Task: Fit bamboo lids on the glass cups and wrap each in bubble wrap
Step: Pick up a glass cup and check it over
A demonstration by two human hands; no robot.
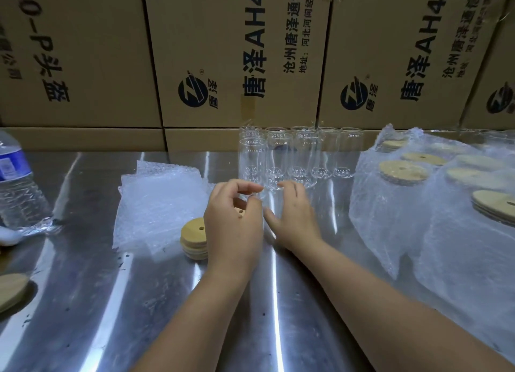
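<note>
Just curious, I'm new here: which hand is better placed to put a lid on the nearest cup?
The left hand: it seems to hold a bamboo lid beside the nearest glass cup; the right hand is open.

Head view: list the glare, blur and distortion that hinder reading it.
Head view: bright glare streaks run along the steel table; head view: the cups are clear and faint against the boxes, whose seams lean from the wide lens; head view: the right hand is slightly blurred, and the left hand half hides a lid.
</note>
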